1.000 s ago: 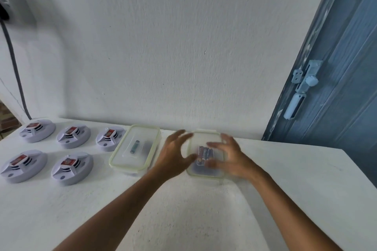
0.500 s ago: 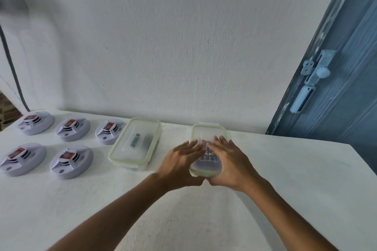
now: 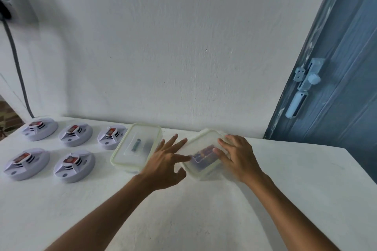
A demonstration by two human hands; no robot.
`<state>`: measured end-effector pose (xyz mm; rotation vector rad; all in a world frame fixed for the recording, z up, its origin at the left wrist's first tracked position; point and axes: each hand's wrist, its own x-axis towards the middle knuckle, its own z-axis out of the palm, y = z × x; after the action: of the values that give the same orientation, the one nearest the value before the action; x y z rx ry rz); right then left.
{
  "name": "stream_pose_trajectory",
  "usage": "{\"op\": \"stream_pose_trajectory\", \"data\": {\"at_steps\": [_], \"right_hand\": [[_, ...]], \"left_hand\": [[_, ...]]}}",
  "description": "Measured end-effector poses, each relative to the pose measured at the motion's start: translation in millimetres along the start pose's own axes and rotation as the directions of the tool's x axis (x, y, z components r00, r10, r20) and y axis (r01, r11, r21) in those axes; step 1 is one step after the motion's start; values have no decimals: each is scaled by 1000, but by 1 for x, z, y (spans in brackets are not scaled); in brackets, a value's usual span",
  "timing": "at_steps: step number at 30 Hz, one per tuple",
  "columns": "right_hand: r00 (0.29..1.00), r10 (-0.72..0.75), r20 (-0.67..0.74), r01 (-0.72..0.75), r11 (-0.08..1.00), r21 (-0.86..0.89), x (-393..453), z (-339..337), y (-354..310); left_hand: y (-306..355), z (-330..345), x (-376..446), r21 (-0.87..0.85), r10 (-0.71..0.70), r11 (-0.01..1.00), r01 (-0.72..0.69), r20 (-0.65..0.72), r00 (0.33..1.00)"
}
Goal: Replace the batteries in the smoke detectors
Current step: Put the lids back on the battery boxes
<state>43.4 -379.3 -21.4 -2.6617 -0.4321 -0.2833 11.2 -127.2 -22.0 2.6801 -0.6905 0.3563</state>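
Head | battery box [image 3: 206, 154] long axis diagonal, far-right | both hands' fingers [image 3: 221, 144] spread

- Five smoke detectors [image 3: 72, 167] on the table [image 3: 285, 199], three along the far edge, two nearer.
- Two clear lidded containers [image 3: 135, 147].
- Two hands: left hand [image 3: 163, 166], right hand [image 3: 237, 158].
- One door [image 3: 346, 67].
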Motion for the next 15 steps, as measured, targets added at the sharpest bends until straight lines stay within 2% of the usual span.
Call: {"op": "stream_pose_trajectory", "data": {"at_steps": [3,5,9,12,15], "right_hand": [[992,-53,-116,49,998,-35,-21,6,0],[990,-71,-120,67,997,-34,-31,11,-1],[988,-91,-121,101,991,82,-42,21,3],[979,-95,-179,121,983,139,-45,28,6],[957,-107,-270,138,985,100,-45,32,6]], "left_hand": [[-5,-8,-2,31,-123,992,121,62,990],[4,-9,1,50,-151,988,147,107,983],[19,-3,5,74,-155,987,146,136,979],[14,5,5,56,-110,993,106,69,992],[8,15,3,102,-37,994,40,-30,999]]}}
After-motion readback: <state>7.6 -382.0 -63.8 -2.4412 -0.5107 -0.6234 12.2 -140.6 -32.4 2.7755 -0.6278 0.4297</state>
